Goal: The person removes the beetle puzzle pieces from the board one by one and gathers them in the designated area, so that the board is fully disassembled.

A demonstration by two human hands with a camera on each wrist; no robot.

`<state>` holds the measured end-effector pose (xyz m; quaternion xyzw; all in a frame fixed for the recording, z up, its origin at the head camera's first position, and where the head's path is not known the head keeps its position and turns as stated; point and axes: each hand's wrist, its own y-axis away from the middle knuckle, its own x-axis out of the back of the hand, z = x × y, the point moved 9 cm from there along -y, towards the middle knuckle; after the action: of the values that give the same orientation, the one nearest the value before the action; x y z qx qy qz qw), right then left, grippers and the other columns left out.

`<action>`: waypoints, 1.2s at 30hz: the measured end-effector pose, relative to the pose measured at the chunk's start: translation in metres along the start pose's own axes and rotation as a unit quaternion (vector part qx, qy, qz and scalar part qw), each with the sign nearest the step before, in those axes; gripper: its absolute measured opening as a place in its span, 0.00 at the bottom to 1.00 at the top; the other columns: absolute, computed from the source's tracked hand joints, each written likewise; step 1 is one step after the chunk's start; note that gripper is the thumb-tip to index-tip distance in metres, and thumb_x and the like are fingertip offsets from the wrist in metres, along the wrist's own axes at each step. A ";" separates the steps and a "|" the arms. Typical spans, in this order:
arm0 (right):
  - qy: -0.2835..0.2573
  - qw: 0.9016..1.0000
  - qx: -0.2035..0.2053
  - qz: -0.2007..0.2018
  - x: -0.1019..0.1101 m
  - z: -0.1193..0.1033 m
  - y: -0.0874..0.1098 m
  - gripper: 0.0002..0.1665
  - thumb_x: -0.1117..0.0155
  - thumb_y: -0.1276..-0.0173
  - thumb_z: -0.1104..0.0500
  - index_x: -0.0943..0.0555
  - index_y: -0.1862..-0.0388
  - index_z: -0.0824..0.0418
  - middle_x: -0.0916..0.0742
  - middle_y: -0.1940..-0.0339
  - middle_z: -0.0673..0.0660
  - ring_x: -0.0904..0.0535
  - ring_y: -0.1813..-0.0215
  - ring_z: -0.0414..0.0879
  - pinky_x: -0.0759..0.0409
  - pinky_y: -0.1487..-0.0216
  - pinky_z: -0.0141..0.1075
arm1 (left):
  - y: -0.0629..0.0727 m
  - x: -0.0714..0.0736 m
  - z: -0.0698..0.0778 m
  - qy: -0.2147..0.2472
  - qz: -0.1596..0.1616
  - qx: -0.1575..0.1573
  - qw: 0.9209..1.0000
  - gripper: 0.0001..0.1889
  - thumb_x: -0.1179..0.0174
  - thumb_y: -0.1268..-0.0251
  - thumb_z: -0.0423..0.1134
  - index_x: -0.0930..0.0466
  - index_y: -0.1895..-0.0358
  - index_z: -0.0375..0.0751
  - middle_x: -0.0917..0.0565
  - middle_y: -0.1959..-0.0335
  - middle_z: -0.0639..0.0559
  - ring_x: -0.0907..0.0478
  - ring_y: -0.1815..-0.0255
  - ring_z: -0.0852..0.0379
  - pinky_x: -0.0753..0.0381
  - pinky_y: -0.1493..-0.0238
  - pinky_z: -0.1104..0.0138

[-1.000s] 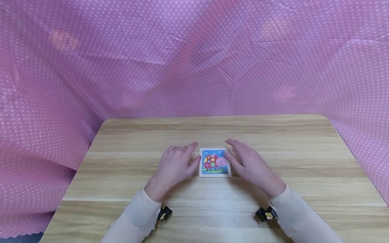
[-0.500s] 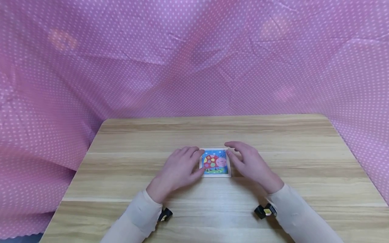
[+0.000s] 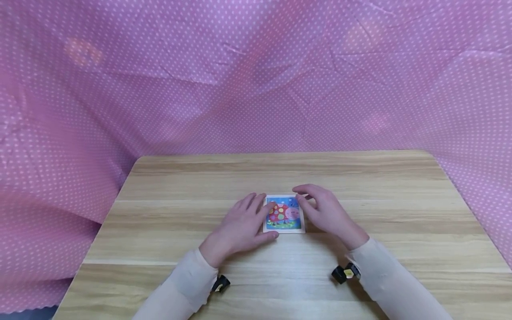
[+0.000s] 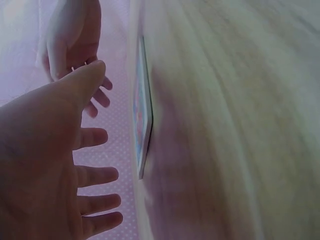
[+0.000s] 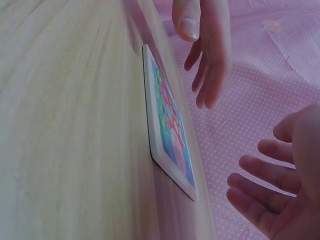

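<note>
Just below the centre of the head view, one square picture board (image 3: 286, 221), white-rimmed, is laid flat on a wood-grain table (image 3: 160, 213); at its left, a left hand (image 3: 242, 225) is held raised, fingers spread and nearly straight, nothing grasped; at its right, a right hand (image 3: 330, 215) is held raised, fingers loosely bent, nothing grasped; across the upper frame, pink dotted cloth (image 3: 256, 84) is hung

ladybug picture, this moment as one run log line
ladybug picture: flat on table | left hand: open, over its left edge, holding nothing | right hand: open, by its far right corner, holding nothing
</note>
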<state>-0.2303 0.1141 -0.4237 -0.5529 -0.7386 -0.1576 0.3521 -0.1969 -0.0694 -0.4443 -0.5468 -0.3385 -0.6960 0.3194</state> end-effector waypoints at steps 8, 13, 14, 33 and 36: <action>-0.015 1.000 -0.008 -0.015 -0.007 0.001 -0.005 0.20 0.41 0.15 0.56 0.17 0.32 0.62 0.10 0.37 0.61 0.12 0.40 0.57 0.12 0.40 0.55 | -0.002 -0.008 0.000 0.015 -0.011 0.005 1.000 0.44 0.47 0.26 0.75 0.40 0.13 0.61 0.45 0.11 0.38 0.49 0.11 0.31 0.43 0.14 0.39; -0.023 0.999 -0.016 -0.017 -0.011 0.003 -0.008 0.20 0.42 0.14 0.55 0.17 0.32 0.62 0.10 0.38 0.61 0.12 0.40 0.56 0.12 0.40 0.54 | -0.002 -0.013 -0.001 0.020 -0.031 0.016 0.999 0.45 0.47 0.26 0.76 0.43 0.12 0.64 0.48 0.10 0.37 0.51 0.11 0.28 0.46 0.13 0.38; -0.024 0.999 -0.017 -0.017 -0.011 0.004 -0.009 0.20 0.42 0.14 0.55 0.17 0.32 0.62 0.10 0.38 0.61 0.12 0.41 0.56 0.12 0.40 0.54 | -0.002 -0.015 -0.001 0.020 -0.034 0.018 0.999 0.45 0.47 0.26 0.77 0.44 0.12 0.65 0.49 0.10 0.37 0.52 0.11 0.28 0.47 0.13 0.38; -0.064 0.996 -0.050 -0.045 -0.026 0.010 -0.023 0.18 0.41 0.14 0.54 0.15 0.35 0.60 0.09 0.40 0.58 0.11 0.44 0.51 0.12 0.39 0.51 | -0.009 -0.024 0.004 0.001 -0.054 0.039 0.998 0.46 0.47 0.27 0.77 0.44 0.12 0.65 0.50 0.10 0.35 0.53 0.11 0.26 0.46 0.13 0.39; -0.065 0.996 -0.049 -0.046 -0.027 0.011 -0.025 0.18 0.41 0.14 0.54 0.15 0.35 0.61 0.09 0.40 0.59 0.11 0.44 0.51 0.12 0.39 0.52 | -0.010 -0.026 0.004 -0.005 -0.061 0.042 0.997 0.46 0.48 0.27 0.78 0.45 0.12 0.65 0.51 0.10 0.35 0.53 0.11 0.27 0.46 0.13 0.39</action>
<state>-0.2532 0.0933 -0.4460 -0.5441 -0.7759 -0.1733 0.2680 -0.1976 -0.0589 -0.4698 -0.5152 -0.4015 -0.6965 0.2971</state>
